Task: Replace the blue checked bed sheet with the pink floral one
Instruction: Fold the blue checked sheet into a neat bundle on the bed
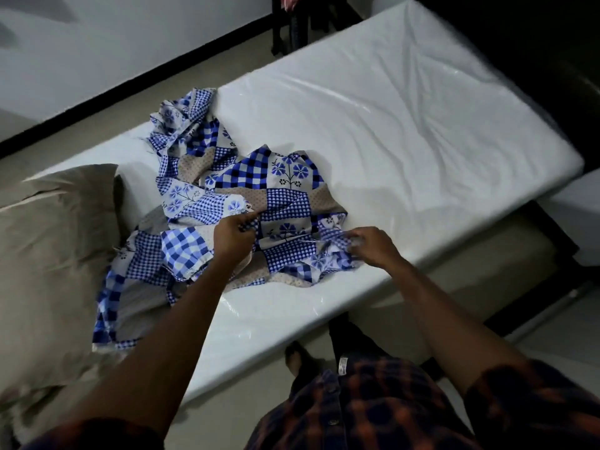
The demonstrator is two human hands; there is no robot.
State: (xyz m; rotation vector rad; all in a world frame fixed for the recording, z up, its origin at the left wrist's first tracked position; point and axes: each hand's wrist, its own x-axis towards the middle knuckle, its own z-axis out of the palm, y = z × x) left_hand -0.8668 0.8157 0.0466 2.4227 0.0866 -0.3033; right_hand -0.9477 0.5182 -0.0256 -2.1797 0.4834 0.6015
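The blue checked bed sheet lies bunched in a heap on the near left part of the bare white mattress, which has a shiny plastic cover. My left hand grips a fold of the sheet near the heap's middle. My right hand pinches another fold at the heap's right edge. One end of the sheet trails left toward the pillow. A scrap of pink cloth shows at the top edge; I cannot tell if it is the floral sheet.
A beige pillow lies at the left end of the bed. A dark chair or stand stands beyond the far side. The wall with a black skirting runs at the upper left. Another white mattress edge shows at the right.
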